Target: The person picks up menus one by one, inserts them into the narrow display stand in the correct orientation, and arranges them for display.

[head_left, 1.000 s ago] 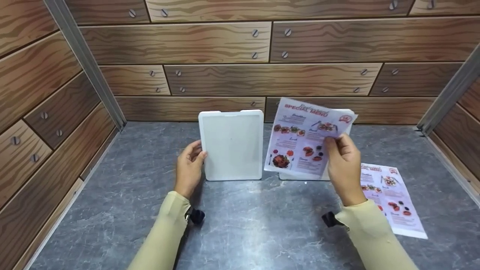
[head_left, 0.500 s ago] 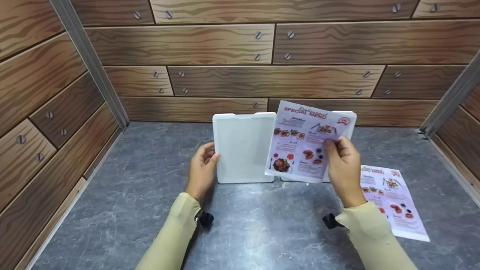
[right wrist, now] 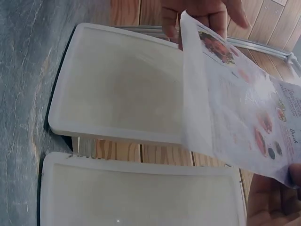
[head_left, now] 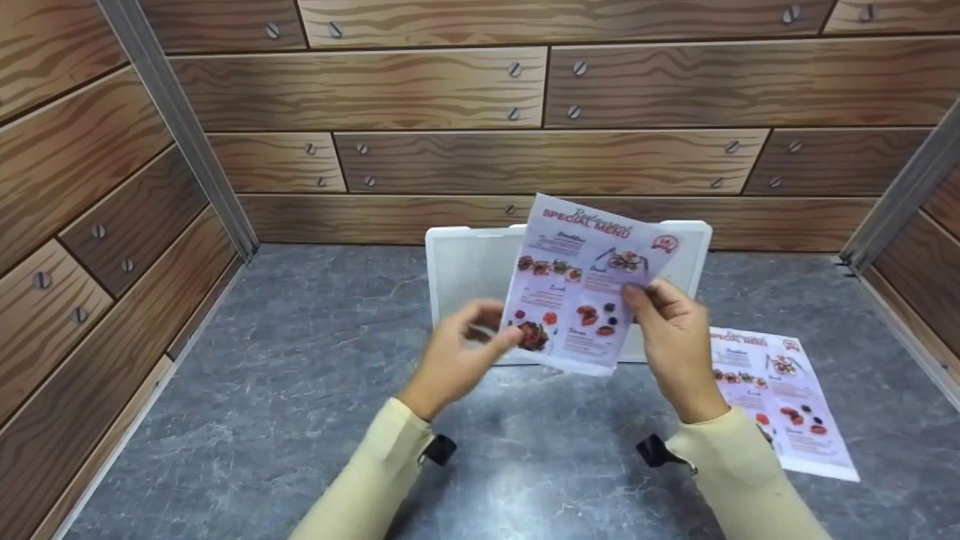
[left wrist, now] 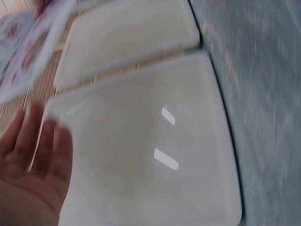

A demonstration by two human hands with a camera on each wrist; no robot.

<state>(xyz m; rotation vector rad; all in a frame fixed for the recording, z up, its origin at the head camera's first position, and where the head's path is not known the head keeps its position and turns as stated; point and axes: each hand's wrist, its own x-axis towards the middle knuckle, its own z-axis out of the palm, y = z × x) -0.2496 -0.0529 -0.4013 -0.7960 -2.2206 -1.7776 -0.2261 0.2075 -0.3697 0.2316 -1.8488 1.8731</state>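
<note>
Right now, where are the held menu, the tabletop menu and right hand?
Held menu point(head_left: 576, 289): head view, middle of the sheet.
Tabletop menu point(head_left: 786, 401): head view, its printed face.
Right hand point(head_left: 675, 343): head view, the hand's middle.

**Left frame point(head_left: 465, 266), right frame point(head_left: 684, 259) and menu point(head_left: 791, 405) on a grey table point(head_left: 315, 322)**

The table is marbled with pale veins, and a bright sheen spreads over its near middle. The left frame and right frame, both white-rimmed with pale panels, stand on edge toward the back, side by side, a narrow gap between them. The menu lies flat at the right, nearer the front, slightly slanted, printed side up, its left part hidden from view.
</note>
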